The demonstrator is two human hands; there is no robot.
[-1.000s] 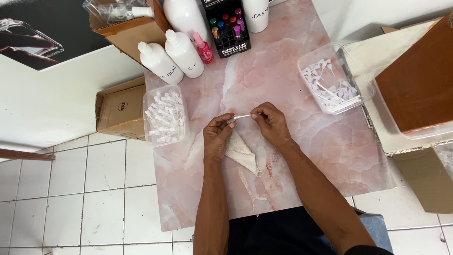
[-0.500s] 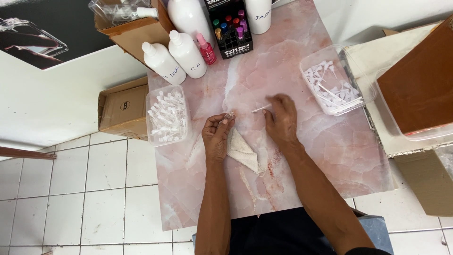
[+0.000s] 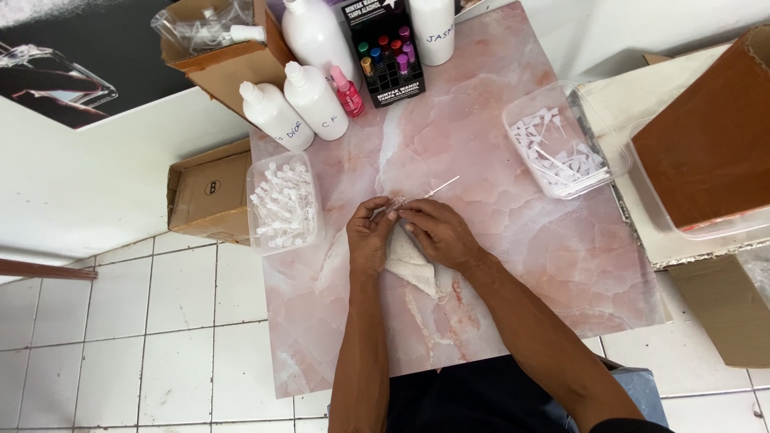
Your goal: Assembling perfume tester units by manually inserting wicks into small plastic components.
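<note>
At the table's middle, over a white cloth (image 3: 411, 261), I see my left hand (image 3: 370, 240) and right hand (image 3: 437, 232) with fingertips pinched together on a small clear vial (image 3: 393, 204); its thin white stick (image 3: 442, 187) lies apart, not yet fitted.

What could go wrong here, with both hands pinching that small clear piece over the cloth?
1. The small clear piece sits between the fingertips of the left hand and right hand; it could slip.
2. The thin white stick lies loose nearby; a sweep might knock it.
3. The clear tub overhangs the table edge.
</note>
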